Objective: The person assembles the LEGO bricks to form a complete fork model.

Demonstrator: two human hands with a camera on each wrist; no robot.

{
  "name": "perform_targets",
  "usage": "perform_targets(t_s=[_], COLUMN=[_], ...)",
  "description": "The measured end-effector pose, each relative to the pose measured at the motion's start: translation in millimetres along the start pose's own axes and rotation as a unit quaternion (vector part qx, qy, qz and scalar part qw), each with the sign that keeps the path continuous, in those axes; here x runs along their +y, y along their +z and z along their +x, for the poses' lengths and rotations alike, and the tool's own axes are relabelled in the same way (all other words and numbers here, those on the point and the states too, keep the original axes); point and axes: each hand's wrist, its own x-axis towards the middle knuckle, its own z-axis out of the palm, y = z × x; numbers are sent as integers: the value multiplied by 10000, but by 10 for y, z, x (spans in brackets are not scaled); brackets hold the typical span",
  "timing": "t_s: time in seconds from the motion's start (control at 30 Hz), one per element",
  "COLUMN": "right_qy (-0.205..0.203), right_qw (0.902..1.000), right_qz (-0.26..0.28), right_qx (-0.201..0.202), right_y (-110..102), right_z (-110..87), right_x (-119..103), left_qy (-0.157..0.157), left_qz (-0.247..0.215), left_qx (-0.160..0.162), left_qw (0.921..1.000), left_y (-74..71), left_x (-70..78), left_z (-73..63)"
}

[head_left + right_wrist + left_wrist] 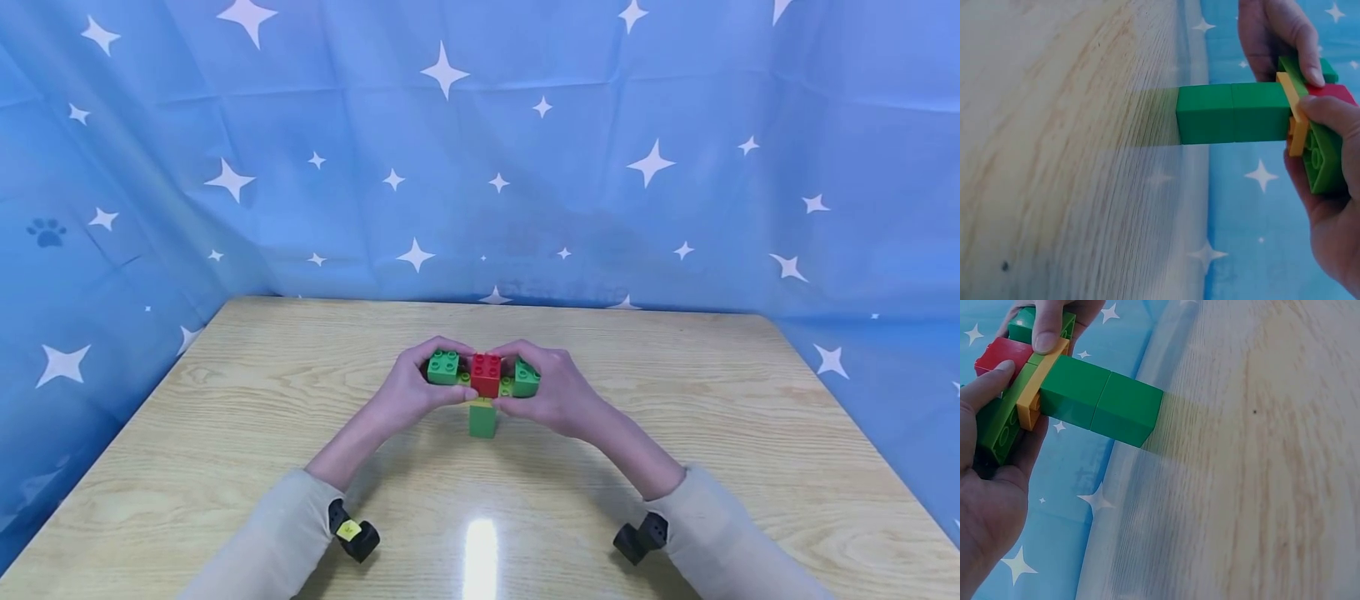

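Note:
Between my two hands stands a T-shaped toy brick build. Its column is two stacked green bricks, their base at the wooden tabletop. On the column lies a yellow-orange plate, topped by a longer light green piece. A red brick sits at the middle of the top, with a green brick on the left end and another green brick on the right end. My left hand grips the left end, thumb near the red brick. Mirroring it, my right hand grips the right end.
The light wooden table reaches back to a blue curtain with white stars, which also hangs along both sides. Bright glare shows on the table's near part. Small black cameras are strapped at both wrists.

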Motion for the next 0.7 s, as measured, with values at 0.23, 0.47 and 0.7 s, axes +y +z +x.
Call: perform_targets(t_s=[0.23,0.47,0.7], right_qy=[188,57,-90], right_qw=[9994,9988,9988], right_qz=[232,317,21], right_qx=[-147,-357,-475], right_y=[-11,-68,-142], right_z=[-27,-2,59], right_x=[-12,10,-5], left_qy=[71,15,41], left_qz=[-8,243,719], left_qx=[59,217,169], left_qw=[10000,9995,9973], left_y=[26,69,20], left_x=[-31,13,122], left_z=[-22,-64,-64])
